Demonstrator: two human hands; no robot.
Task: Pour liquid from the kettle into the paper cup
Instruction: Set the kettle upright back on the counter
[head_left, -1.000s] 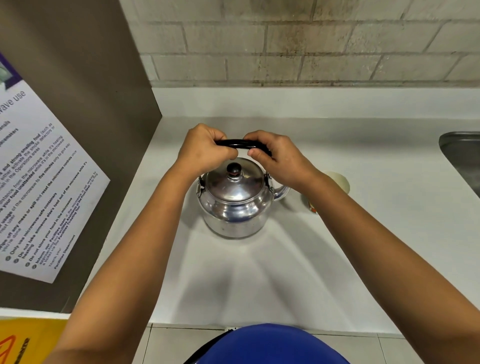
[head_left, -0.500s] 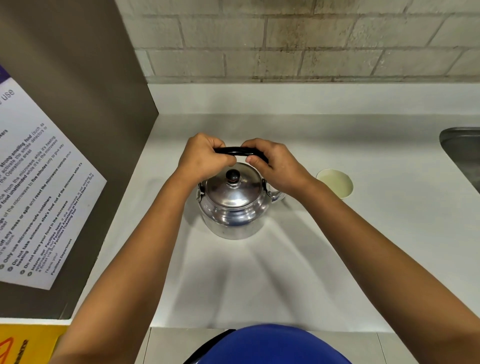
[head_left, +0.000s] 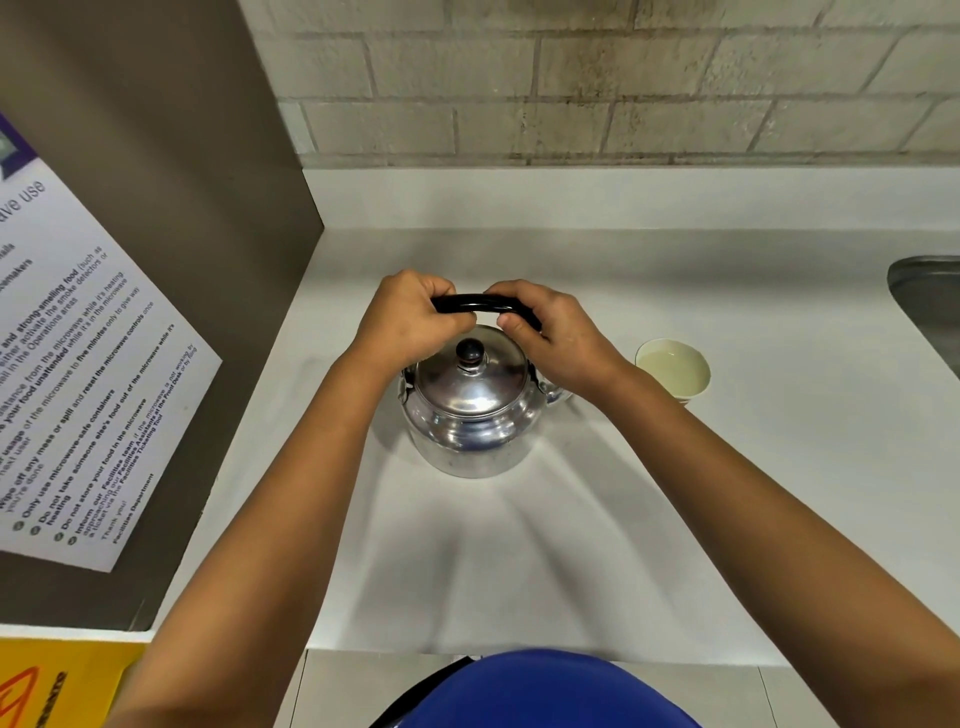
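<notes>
A shiny metal kettle (head_left: 470, 415) with a black lid knob stands upright on the white counter (head_left: 519, 545). Its black handle (head_left: 475, 303) arches over the lid. My left hand (head_left: 410, 319) grips the handle's left end and my right hand (head_left: 558, 338) grips its right end. The spout points right and is mostly hidden behind my right wrist. A paper cup (head_left: 672, 370) stands to the right of the kettle, apart from it, with pale liquid inside.
A brown panel (head_left: 171, 208) with a printed notice (head_left: 78, 389) walls off the left side. A brick wall (head_left: 623, 78) runs along the back. The corner of a steel sink (head_left: 930, 301) shows at the right edge.
The kettle sits a little further left of the cup, and my right forearm no longer covers the cup. Both hands keep their grip on the handle.
</notes>
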